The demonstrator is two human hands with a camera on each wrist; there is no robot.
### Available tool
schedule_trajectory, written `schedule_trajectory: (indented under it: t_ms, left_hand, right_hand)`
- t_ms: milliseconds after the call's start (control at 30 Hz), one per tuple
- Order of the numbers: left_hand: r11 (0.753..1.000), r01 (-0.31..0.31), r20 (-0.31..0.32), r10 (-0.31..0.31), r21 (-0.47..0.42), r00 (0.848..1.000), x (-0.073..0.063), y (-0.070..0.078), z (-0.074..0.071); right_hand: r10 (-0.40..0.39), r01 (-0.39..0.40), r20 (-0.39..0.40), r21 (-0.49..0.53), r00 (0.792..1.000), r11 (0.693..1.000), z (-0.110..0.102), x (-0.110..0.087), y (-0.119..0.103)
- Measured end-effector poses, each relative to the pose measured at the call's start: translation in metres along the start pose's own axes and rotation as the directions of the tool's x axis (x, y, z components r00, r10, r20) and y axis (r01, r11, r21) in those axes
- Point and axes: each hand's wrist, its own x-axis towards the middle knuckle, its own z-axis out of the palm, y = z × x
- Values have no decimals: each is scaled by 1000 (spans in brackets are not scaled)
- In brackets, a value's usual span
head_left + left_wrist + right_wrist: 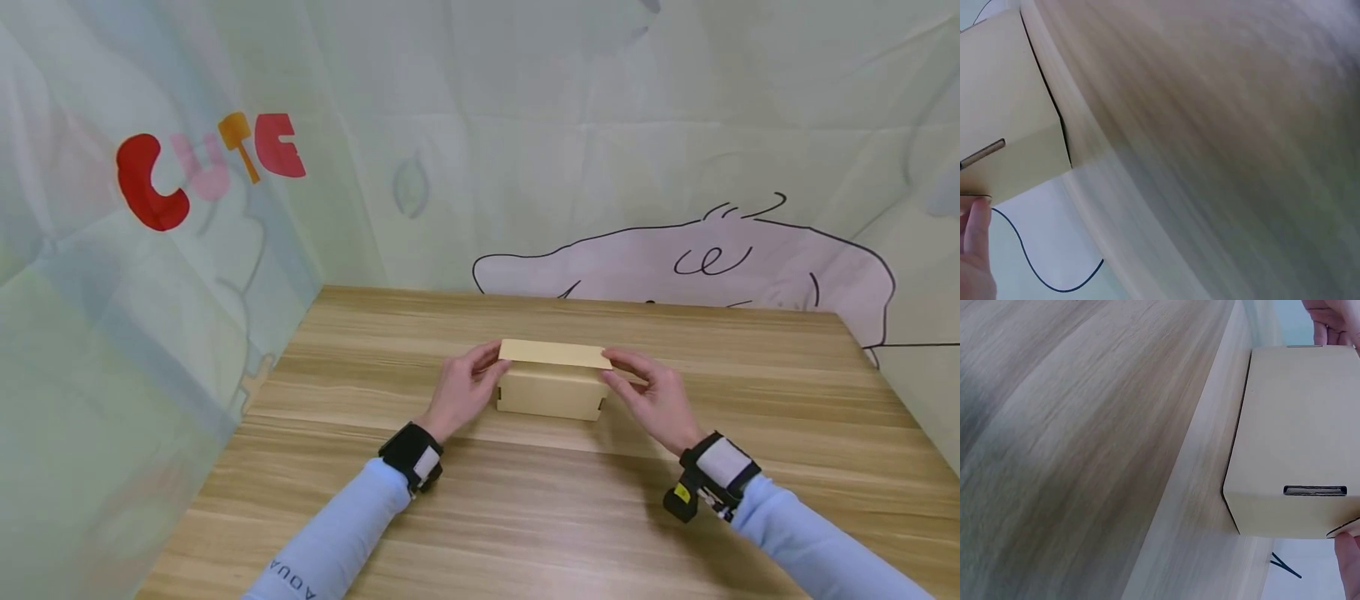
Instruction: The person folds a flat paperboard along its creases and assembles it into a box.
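A small plain cardboard box (551, 393) stands on the wooden table, its lid (555, 353) slightly raised above the front wall. My left hand (459, 392) holds the lid's left end, thumb by the front corner and fingers farther back. At the opposite end, my right hand (662, 407) grips the lid in a similar way. The left wrist view shows the box's side (1019, 164) with a slot, and part of the left hand (975, 262) against it. In the right wrist view, another slotted side (1291, 515) meets the right hand (1349, 565). The box's inside is hidden.
The wooden table (480, 508) extends around the box. Behind it and to the left hangs a printed cloth (420, 108) with coloured letters and a line-drawn figure. A strapped-on camera (681, 500) hangs from the right wrist, close to the tabletop.
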Motion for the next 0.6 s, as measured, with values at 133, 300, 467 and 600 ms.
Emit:
schedule_trajectory:
  t_ms: [133, 300, 467, 600]
  left_hand:
    - [999, 47, 0, -47, 0, 999, 1, 2, 0]
    - [998, 61, -13, -61, 33, 998, 3, 6, -3]
    - [995, 78, -40, -75, 66, 996, 7, 12, -6]
    - [993, 92, -66, -86, 78, 994, 9, 15, -6]
  right_hand:
    - [23, -23, -4, -8, 1000, 1000, 1, 1, -2]
    - [49, -49, -12, -26, 999, 998, 3, 2, -6]
    - [85, -85, -6, -56, 996, 995, 2, 3, -10]
    - [107, -107, -13, -78, 994, 991, 0, 5, -13]
